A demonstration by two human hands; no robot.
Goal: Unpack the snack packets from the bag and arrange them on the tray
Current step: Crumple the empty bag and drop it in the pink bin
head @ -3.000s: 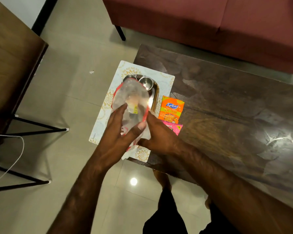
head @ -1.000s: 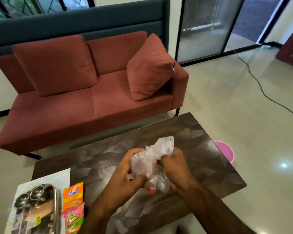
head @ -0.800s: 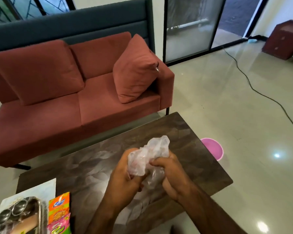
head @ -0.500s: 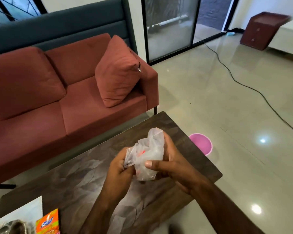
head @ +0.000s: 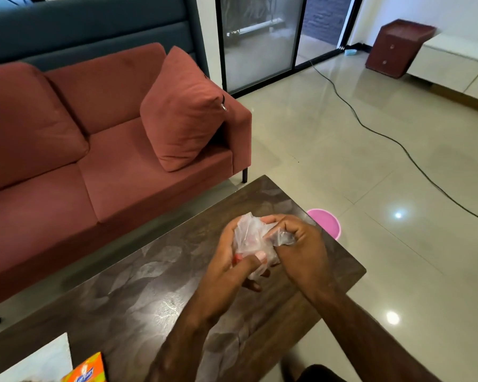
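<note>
While both hands (head: 262, 260) crumple clear bag (head: 250, 238), contents indiscernible.

bag (head: 253, 239) crumpled smaller between both hands, tray gone from view

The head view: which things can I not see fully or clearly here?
- Plastic bag: crumpled between left hand and right hand; any contents hidden.
- Orange snack packet: cut off by the bottom edge.
- Pink bin: partly behind the table corner.
- Tray: out of frame.
</note>
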